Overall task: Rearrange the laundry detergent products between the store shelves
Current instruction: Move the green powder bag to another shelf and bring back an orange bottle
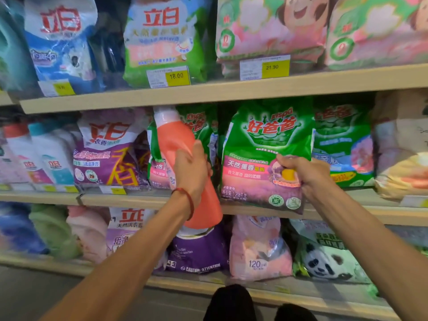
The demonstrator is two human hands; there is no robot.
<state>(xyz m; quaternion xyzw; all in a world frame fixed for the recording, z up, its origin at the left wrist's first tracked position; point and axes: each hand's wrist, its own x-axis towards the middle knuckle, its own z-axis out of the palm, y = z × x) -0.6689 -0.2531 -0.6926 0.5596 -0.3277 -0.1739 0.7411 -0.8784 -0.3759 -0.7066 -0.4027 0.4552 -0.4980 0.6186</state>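
At a store shelf [231, 89], the left hand [191, 169] grips an orange detergent bottle [183, 147] while the right hand [303, 173] clutches a green detergent bag [266, 144].

Pretty bright, even store lighting from overhead, with soft shadow tucked under the upper shelf [231, 89]. The blue bag [60, 42] at the upper left has some plastic sheen. The whole frame's a bit soft, and the white bottles [46, 158] at mid left are smeary. The wide angle bows the shelf lines near the corners. The green bag [266, 140] in the centre is sharpest.
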